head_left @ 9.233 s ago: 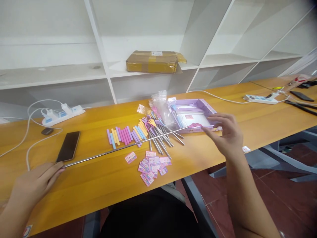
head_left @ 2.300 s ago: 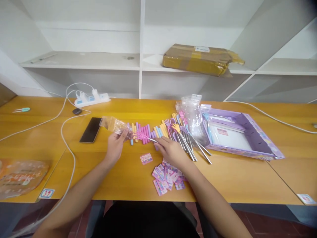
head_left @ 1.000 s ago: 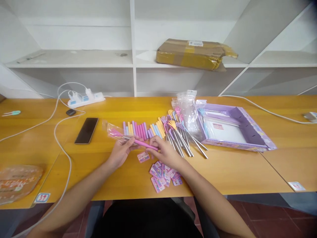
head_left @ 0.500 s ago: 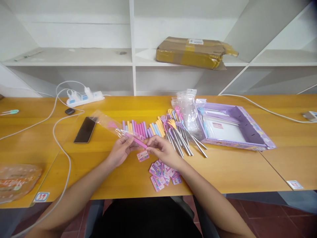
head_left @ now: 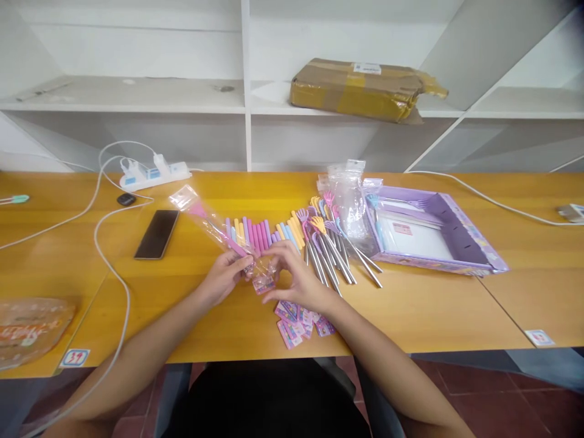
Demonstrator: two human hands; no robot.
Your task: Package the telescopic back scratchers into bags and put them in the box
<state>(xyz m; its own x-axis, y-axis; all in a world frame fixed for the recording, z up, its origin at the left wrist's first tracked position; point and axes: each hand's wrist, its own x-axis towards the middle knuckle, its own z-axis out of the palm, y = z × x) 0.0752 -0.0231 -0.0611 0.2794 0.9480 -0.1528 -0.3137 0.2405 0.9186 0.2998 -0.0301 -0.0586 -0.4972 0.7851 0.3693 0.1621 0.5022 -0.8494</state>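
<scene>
My left hand (head_left: 225, 274) is closed around a clear plastic bag (head_left: 185, 198), thumb on top. Inside the bag lies a pink back scratcher (head_left: 235, 246), its head toward the far left and its handle end toward me. My right hand (head_left: 298, 277) is at the bag's crumpled near end, thumb and forefinger spread apart; whether a fingertip touches the plastic is unclear. Just below that end is a small pink printed card (head_left: 263, 286). A pile of similar cards (head_left: 292, 328) lies by my right wrist, partly hidden by it.
Behind my hands are a row of coloured handle tubes (head_left: 255, 234) and metal-stemmed back scratchers (head_left: 328, 243). Empty clear bags (head_left: 349, 207) lean by a purple tray (head_left: 477, 243). Leftward are a phone (head_left: 156, 234), a power strip (head_left: 155, 176) and a cable (head_left: 112, 267). A taped carton (head_left: 356, 88) sits on the shelf.
My right hand has moved off the scratcher's handle end and spread its thumb from the fingers. The pink handle now sits deeper in the bag, whose crumpled end shows between my hands.
</scene>
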